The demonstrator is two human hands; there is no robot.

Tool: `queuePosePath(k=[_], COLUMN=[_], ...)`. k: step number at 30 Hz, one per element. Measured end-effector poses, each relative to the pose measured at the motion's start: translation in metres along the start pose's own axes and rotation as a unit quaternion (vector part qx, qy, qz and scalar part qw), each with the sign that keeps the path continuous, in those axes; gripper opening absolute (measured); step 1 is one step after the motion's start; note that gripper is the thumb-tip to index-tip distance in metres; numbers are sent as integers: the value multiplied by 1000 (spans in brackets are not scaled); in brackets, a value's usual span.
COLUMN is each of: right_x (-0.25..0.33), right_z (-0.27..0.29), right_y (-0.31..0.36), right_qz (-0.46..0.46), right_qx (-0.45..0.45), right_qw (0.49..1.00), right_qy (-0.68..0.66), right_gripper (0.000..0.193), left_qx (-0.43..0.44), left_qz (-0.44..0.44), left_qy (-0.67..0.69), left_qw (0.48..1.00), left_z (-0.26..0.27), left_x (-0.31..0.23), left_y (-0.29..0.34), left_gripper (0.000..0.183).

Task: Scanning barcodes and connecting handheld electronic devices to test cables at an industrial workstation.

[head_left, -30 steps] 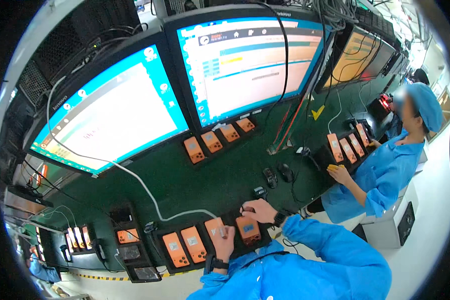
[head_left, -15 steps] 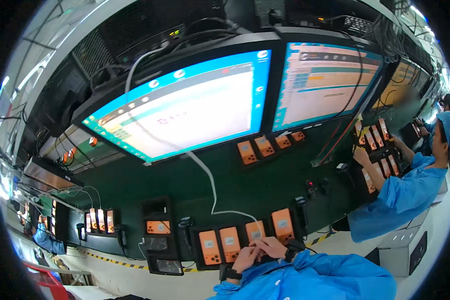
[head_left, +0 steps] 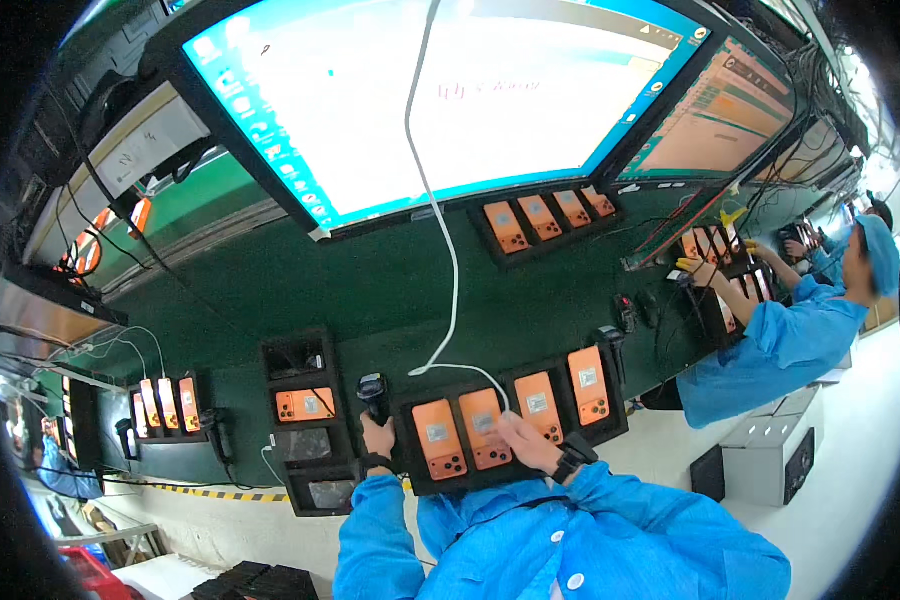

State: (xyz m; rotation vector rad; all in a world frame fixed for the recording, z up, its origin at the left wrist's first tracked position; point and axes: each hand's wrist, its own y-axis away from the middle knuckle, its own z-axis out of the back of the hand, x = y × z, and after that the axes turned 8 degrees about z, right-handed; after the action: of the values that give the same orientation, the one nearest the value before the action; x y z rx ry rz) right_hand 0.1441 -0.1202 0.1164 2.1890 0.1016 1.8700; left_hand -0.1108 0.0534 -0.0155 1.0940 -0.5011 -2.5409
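In front of me lies a black tray (head_left: 613, 432) with several orange phones in a row, backs up, each with a pale label. My left hand (head_left: 378, 437) is closed around a black handheld barcode scanner (head_left: 372, 388) standing left of the tray. My right hand (head_left: 530, 443) is over the tray, between the second phone (head_left: 478, 452) and the third phone (head_left: 539, 413) from the left. Its fingers pinch the end of a white cable (head_left: 454, 290), whose plug is hidden. The leftmost phone (head_left: 437, 425) and the rightmost phone (head_left: 588, 378) lie uncovered.
A large monitor (head_left: 390, 110) and a second monitor (head_left: 715, 110) stand behind the green bench. Another phone tray (head_left: 530, 262) lies below them. A compartment tray (head_left: 300, 375) is at left, another scanner (head_left: 610, 345) at right. A co-worker in blue (head_left: 770, 350) handles phones at far right.
My hands have parted: the left has moved left onto the scanner, while the right stays over the tray at the cable's end. The view has tilted and shifted.
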Motion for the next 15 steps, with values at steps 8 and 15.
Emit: queuePosePath(k=[8, 15], right_x=[-11, -10], right_z=[-45, -54], right_y=[-42, -61], right_qz=[88, 78], right_qx=[-10, -31], right_qw=[986, 978], right_qy=[144, 190], right_gripper=[33, 34], left_qx=[130, 318], left_qz=[-20, 61], left_qy=[161, 227], left_qw=[978, 918], left_z=[61, 86], left_x=[-17, -45], left_y=[52, 165], left_gripper=[30, 16])
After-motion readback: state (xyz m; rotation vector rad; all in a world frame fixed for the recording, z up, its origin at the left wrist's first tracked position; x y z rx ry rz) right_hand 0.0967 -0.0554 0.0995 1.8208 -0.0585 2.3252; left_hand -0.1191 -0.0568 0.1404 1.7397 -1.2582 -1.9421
